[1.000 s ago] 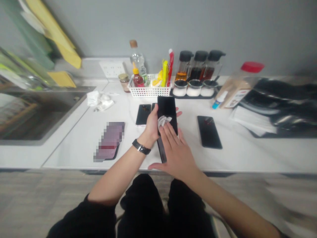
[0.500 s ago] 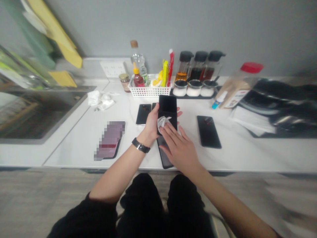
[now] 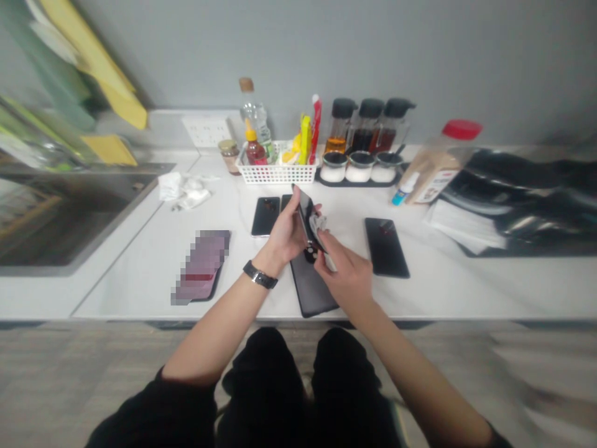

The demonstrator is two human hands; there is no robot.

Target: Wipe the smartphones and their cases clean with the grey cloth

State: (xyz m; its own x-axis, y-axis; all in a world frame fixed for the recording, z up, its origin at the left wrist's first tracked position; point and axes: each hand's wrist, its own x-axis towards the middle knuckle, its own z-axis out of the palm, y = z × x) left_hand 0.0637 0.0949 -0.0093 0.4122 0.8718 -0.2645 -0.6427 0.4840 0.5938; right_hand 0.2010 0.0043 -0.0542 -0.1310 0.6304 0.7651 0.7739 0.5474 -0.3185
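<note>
My left hand (image 3: 285, 235), a watch on its wrist, is closed round a black foldable-looking phone (image 3: 306, 211), which is tilted with one narrow edge toward me. My right hand (image 3: 349, 269) pinches a crumpled white tissue (image 3: 318, 224) against the phone's right side, fingers at its lower end. Under both hands a long dark slab like a tablet (image 3: 311, 292) lies on the counter, partly covered. Behind my left hand rests a black phone (image 3: 265, 216). Another black phone (image 3: 387, 247) lies to the right, and a phone with a blurred-out screen (image 3: 205, 264) to the left.
A white basket (image 3: 277, 175) of sauces and a black rack (image 3: 359, 182) of jars stand along the wall. Used tissues (image 3: 186, 191) lie near the sink (image 3: 93, 267). At right are a small spray bottle (image 3: 405, 190), a red-capped jar (image 3: 433, 165) and black plastic (image 3: 508, 193).
The phone has turned from facing up to standing on its edge. My right hand, flat on it with the tissue before, now curls round its right side and lower end. The view shifted slightly.
</note>
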